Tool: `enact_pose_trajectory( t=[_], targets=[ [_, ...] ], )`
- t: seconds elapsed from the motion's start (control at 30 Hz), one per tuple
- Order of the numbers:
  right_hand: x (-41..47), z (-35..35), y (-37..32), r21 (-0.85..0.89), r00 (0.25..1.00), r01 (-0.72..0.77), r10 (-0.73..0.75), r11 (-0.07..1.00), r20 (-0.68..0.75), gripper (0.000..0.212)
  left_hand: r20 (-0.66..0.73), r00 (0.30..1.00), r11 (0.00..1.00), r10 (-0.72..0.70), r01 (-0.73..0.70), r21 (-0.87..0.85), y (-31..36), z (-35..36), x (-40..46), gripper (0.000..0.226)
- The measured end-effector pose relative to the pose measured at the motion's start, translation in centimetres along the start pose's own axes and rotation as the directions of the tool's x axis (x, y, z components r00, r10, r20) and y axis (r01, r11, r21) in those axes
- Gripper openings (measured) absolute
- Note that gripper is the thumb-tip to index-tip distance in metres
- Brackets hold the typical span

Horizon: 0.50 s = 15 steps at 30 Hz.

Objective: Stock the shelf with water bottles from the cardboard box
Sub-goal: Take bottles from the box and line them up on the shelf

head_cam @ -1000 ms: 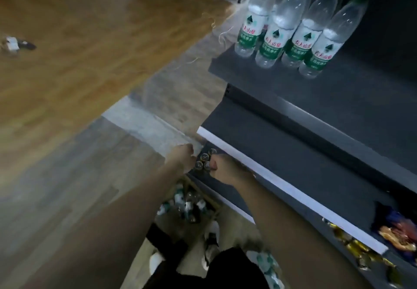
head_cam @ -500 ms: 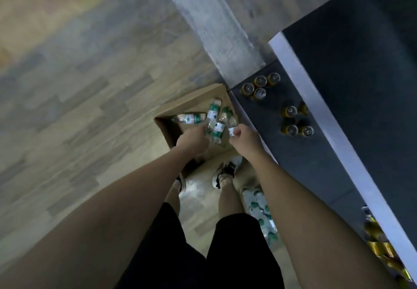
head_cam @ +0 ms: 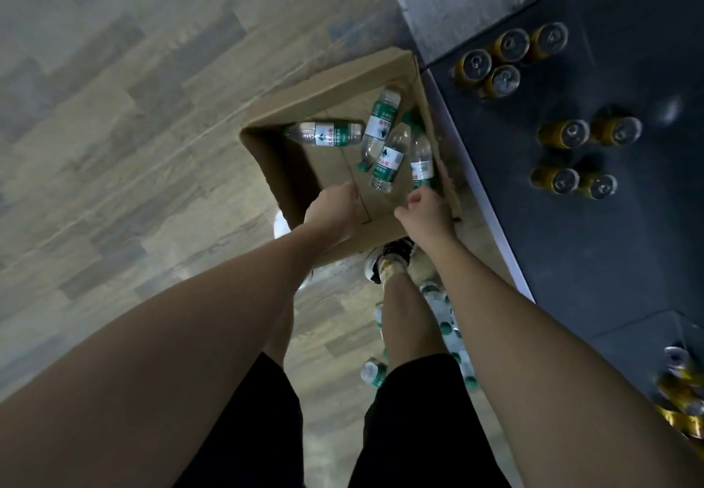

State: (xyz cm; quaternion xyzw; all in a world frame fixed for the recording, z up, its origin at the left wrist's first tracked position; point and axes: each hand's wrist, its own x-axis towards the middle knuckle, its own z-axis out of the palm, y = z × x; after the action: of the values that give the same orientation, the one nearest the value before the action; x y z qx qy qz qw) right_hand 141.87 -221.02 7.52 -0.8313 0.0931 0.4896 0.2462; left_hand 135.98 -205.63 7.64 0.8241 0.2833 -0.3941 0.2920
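An open cardboard box stands on the floor against the dark shelf base. Several clear water bottles with green-and-white labels lie loose inside: one flat on its side, the others bunched by the right wall. My left hand hangs over the box's near wall, fingers pointing down inside, holding nothing. My right hand is over the near right corner, its loosely curled fingertips just short of the nearest bottle. Neither hand grips a bottle.
Gold cans stand in small groups on the low shelf, with more at the right edge. More water bottles lie on the wood floor by my right foot. Open floor stretches to the left.
My view has swung down from the upper shelf with its standing bottles to the box on the floor. Both hands dropped from the shelf edge into the box's mouth.
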Motion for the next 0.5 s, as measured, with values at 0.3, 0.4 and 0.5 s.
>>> enact_pose_trajectory(
  t=[0.3,0.4,0.5],
  targets=[
    [8.9,5.3,2.7,-0.052,1.0,-0.005,0.004,0.999,-0.011,0.039,0.002,0.998,0.998,-0.066,0.066,0.001,-3.8,6.6,8.5,0.02],
    [11.9,7.1,3.5,-0.06,1.0,-0.015,0.015,0.998,0.001,0.039,0.022,0.997,0.997,-0.079,0.079,-0.024,-4.9,8.5,11.1,0.022],
    [14.9,8.8,4.5,-0.071,1.0,-0.021,0.021,0.997,-0.002,0.037,0.025,0.995,0.993,-0.1,0.101,-0.055,-5.8,10.4,13.7,0.025]
  ],
)
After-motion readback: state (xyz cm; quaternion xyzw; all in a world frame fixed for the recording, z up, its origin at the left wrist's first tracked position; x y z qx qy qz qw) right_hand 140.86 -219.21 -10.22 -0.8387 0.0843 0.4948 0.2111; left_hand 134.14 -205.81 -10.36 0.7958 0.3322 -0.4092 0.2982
